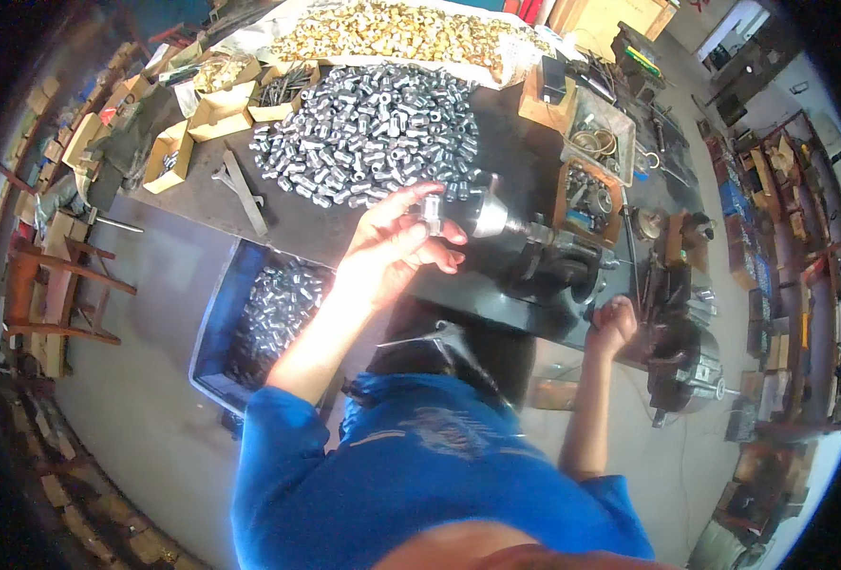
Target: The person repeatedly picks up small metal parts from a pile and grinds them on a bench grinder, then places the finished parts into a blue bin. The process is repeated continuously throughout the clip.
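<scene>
My left hand (387,249) pinches a small silver metal fitting (432,213) between thumb and fingers, its other fingers spread. Just right of that fitting is the silver conical chuck (490,216) of a dark bench machine (544,261). My right hand (614,326) is closed in a fist at the machine's right end, by the bench edge; whatever lies inside its fingers is hidden. Beyond my left hand, a large heap of similar silver fittings (373,133) covers the bench (510,133). More of them fill a blue bin (213,318) below the bench at left.
Brass-coloured fittings (392,36) lie heaped at the back. Small cardboard boxes (221,112) and a wrench (245,193) sit left of the silver heap. A wooden tray of parts (586,198) and a vise (681,366) are at right. A wooden stool (59,285) stands at far left.
</scene>
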Tool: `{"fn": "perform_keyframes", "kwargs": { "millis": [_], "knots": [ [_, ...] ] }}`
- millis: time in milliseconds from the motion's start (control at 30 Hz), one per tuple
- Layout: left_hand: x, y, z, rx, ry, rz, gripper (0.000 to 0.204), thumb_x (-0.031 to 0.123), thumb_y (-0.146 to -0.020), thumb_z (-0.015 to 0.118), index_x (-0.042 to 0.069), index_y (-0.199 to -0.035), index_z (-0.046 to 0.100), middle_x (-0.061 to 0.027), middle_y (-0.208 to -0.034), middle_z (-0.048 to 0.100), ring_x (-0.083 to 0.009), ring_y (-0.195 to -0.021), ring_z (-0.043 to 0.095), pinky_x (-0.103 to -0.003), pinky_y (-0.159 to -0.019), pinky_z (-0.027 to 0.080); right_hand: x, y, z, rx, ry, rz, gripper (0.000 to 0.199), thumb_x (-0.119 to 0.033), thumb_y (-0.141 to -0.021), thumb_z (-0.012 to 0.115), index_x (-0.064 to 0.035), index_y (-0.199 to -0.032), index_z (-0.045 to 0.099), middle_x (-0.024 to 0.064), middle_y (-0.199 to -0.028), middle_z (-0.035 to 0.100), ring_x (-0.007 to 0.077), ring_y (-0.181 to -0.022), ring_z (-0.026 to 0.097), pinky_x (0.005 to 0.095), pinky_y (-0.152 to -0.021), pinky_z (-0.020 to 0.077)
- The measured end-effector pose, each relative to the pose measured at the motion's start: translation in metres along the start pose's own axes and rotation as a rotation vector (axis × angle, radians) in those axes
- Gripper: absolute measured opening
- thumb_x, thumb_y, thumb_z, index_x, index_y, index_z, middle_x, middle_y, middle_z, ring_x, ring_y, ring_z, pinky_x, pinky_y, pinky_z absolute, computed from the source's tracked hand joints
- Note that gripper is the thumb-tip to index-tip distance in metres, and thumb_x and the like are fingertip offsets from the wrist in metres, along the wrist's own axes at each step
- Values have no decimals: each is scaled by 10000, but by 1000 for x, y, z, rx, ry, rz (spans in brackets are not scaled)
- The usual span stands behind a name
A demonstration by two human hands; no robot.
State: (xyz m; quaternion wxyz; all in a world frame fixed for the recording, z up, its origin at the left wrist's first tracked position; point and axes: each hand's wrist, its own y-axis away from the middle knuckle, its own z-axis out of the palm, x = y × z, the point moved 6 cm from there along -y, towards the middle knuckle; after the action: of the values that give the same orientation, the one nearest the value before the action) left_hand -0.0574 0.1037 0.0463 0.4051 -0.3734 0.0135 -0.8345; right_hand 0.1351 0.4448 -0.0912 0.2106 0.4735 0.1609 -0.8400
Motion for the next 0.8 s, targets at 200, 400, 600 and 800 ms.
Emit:
{"fn": "perform_keyframes", "kwargs": {
  "millis": [200,400,600,800],
  "knots": [
    [19,7,19,114,-354,148,405,18,-784,609,-44,-1156,460,-197,-797,597,-254,-706,615,-282,-542,524,19,-26,20,204,167,41,102,-87,-760,474,-44,-723,558,-11,-610,452,65,-469,358,209,-396,244],
    [33,16,28,283,-819,242,408,-29,-686,718,-30,-1053,541,-81,-769,606,-94,-636,568,-218,-555,476,22,-28,10,217,158,18,114,-98,-755,475,-36,-716,562,-4,-627,450,70,-467,358,203,-392,237],
    [33,14,39,346,-1148,417,371,-4,-647,754,-8,-980,591,9,-677,543,-44,-575,482,-178,-526,403,17,-17,18,205,157,73,111,-98,-759,482,-25,-721,557,-2,-593,431,73,-456,350,197,-389,256],
    [34,9,48,376,-1266,522,347,50,-632,769,6,-941,617,22,-604,495,-29,-511,427,-173,-455,340,22,-24,6,215,153,69,115,-112,-769,479,-30,-741,555,-5,-601,442,68,-468,360,196,-393,255]
  ]
}}
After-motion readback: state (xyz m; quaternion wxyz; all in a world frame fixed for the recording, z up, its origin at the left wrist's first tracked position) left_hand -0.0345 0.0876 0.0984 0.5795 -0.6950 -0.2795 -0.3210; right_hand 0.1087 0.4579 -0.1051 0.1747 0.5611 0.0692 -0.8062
